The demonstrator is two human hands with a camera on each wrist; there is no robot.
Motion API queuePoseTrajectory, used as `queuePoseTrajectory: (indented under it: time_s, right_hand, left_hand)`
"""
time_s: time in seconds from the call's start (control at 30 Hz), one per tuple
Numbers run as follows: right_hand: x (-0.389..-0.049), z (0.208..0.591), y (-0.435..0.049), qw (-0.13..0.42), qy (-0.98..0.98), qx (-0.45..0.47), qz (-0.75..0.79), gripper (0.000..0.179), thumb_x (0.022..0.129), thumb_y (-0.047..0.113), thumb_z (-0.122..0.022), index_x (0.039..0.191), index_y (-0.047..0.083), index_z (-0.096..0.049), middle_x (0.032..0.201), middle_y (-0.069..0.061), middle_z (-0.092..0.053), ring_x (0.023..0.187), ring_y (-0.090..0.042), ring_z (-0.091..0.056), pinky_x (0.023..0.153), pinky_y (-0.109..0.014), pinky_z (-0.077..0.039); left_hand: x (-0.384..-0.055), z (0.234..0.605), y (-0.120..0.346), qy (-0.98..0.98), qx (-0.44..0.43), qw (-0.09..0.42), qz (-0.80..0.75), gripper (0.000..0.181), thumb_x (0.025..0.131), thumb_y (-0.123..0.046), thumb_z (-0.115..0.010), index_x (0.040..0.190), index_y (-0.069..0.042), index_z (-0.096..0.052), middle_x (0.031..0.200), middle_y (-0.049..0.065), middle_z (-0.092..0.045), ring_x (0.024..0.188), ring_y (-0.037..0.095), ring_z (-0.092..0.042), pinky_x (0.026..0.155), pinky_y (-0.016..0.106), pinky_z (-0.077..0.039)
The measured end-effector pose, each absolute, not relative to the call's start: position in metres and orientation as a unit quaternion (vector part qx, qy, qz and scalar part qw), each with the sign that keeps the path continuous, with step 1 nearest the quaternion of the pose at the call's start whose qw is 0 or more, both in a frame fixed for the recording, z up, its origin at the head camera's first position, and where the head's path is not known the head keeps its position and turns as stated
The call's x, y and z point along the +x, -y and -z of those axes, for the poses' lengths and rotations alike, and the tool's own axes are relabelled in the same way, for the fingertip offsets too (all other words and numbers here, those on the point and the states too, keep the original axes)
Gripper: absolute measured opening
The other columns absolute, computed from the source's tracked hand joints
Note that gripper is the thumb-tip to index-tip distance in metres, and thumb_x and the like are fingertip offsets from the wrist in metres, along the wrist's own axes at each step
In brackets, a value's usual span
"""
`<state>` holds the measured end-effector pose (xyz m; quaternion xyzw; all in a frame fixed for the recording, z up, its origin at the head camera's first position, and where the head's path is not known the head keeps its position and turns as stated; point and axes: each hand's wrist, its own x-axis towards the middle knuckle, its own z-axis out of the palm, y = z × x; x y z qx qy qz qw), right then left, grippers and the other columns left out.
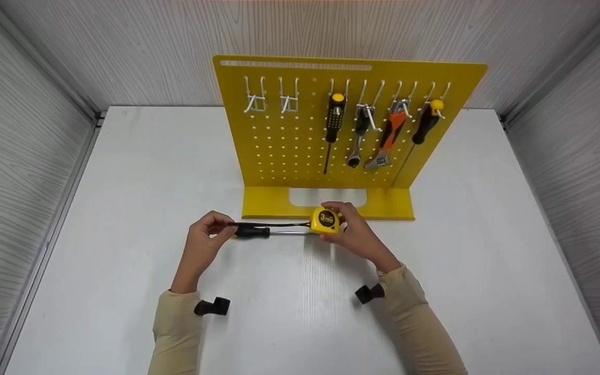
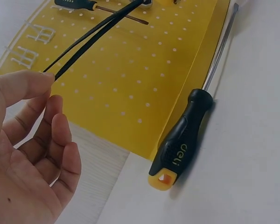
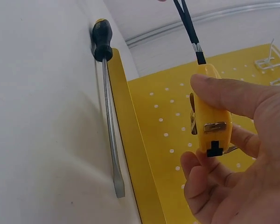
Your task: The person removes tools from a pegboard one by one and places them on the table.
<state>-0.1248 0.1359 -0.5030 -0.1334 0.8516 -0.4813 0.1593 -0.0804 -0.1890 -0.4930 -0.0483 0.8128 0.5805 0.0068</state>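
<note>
My right hand (image 1: 354, 234) grips a yellow tape measure (image 1: 324, 221), thumb on one side and fingers on the other in the right wrist view. A black wrist strap (image 2: 91, 39) runs from the tape measure to my left hand (image 1: 207, 237), which pinches its looped end between thumb and forefinger. The strap is stretched nearly straight between both hands. Beneath it on the white table lies a flathead screwdriver (image 2: 182, 135) with a black and yellow handle, its shaft pointing right along the foot of the pegboard.
A yellow pegboard (image 1: 279, 151) stands behind the hands. From its right-hand hooks hang a screwdriver (image 1: 335, 120), a ratchet wrench (image 1: 357, 140), an orange-handled adjustable wrench (image 1: 392, 130) and another screwdriver (image 1: 426, 123). Two white hooks (image 1: 255, 101) at the left hold nothing.
</note>
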Motion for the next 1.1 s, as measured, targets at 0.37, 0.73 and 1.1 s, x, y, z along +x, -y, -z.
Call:
queuePoseTrajectory:
  time_s: [0.37, 0.73, 1.1]
  right_hand:
    - [-0.116, 0.512, -0.136, 0.164, -0.865, -0.138, 0.453, 0.067, 0.079, 0.012, -0.079, 0.138, 0.02, -0.047, 0.131, -0.008, -0.049, 0.108, -0.024, -0.051, 0.097, -0.043, -0.045]
    - [-0.111, 0.519, -0.136, 0.161, -0.873, -0.141, 0.438, 0.066, 0.078, 0.015, -0.08, 0.135, 0.022, -0.049, 0.123, -0.004, -0.051, 0.101, -0.022, -0.053, 0.092, -0.04, -0.047]
    - [-0.104, 0.526, -0.138, 0.171, -0.878, -0.156, 0.419, 0.066, 0.078, 0.015, -0.08, 0.135, 0.02, -0.048, 0.134, -0.006, -0.048, 0.101, -0.024, -0.054, 0.09, -0.041, -0.048]
  left_hand:
    - [-0.074, 0.509, 0.193, -0.819, -0.068, 0.033, -0.568, 0.011, 0.087, -0.009, -0.068, 0.097, -0.004, -0.067, 0.091, 0.002, -0.064, 0.088, 0.014, -0.054, 0.08, 0.023, -0.043]
    - [-0.066, 0.524, 0.193, -0.821, -0.099, 0.05, -0.56, 0.012, 0.087, -0.01, -0.069, 0.098, -0.005, -0.069, 0.094, 0.003, -0.063, 0.088, 0.015, -0.053, 0.077, 0.021, -0.043]
    - [-0.062, 0.538, 0.192, -0.823, -0.117, 0.065, -0.552, 0.011, 0.087, -0.011, -0.069, 0.097, -0.006, -0.069, 0.091, 0.002, -0.063, 0.085, 0.016, -0.052, 0.073, 0.021, -0.043]
